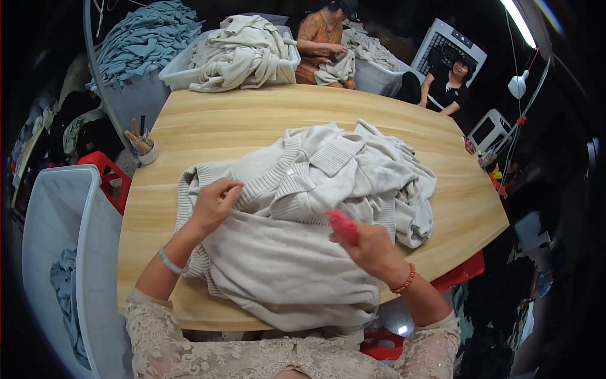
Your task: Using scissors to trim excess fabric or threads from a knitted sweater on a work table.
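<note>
A heap of off-white knitted sweaters (290,252) lies across the wooden table in front of me, with ribbed bands and cuffs showing on top. My left hand (218,199) is closed in a pinch over the heap's left part, fingertips beside a ribbed band. Whatever it pinches, if anything, is too small to make out. In my right hand (374,252) is a small red-pink object (344,227), gripped above the middle of the knitwear. Fingers cover much of it, so its kind cannot be told.
The wooden table (221,117) has a cup of tools (148,153) at its left edge. Beyond it stands a white bin (180,74) of pale knitwear, near blue-grey garments (142,41). Two people sit behind the table. A white tub (95,252) and red stool (113,183) stand left.
</note>
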Demonstrator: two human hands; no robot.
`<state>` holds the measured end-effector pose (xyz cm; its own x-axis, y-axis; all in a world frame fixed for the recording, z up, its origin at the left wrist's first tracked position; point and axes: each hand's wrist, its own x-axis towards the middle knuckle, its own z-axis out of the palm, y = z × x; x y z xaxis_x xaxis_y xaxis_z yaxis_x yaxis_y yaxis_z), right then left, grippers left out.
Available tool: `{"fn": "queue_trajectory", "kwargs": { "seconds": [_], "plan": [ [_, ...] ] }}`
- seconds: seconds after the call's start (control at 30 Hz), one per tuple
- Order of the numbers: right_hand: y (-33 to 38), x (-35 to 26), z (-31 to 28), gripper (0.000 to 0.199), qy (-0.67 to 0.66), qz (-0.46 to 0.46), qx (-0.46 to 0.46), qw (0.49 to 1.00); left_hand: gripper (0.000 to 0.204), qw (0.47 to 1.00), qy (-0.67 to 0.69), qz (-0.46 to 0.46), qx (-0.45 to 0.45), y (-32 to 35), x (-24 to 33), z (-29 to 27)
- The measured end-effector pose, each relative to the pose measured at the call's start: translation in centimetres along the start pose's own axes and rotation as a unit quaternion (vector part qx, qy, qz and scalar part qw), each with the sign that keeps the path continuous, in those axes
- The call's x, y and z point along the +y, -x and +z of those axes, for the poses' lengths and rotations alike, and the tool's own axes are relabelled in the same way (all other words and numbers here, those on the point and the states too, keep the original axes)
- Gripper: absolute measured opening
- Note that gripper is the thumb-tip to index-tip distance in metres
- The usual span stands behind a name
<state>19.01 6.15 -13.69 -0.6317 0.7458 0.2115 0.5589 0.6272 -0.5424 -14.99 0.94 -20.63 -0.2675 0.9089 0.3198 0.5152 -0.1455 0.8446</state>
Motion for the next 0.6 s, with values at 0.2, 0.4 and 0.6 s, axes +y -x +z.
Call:
{"fn": "queue_trajectory", "kwargs": {
  "seconds": [0.2, 0.4, 0.6],
  "plan": [
    [-1.7, 4.2, -3.9, 0.025, -0.181, 0.129, 0.098, 0.970, 0.051, 0.991, -0.091, -0.071, -0.070, -13.8, -1.1, 8.0],
    [-2.3, 6.5, -4.3, 0.024, -0.167, 0.129, 0.104, 0.972, 0.067, 0.984, 0.048, -0.171, 0.027, -20.2, -2.8, 12.9],
    [-5.5, 6.7, -4.9, 0.025, -0.172, 0.129, 0.095, 0.972, 0.049, 0.927, 0.375, 0.009, -0.013, -20.0, 4.0, 8.8]
  ]
}}
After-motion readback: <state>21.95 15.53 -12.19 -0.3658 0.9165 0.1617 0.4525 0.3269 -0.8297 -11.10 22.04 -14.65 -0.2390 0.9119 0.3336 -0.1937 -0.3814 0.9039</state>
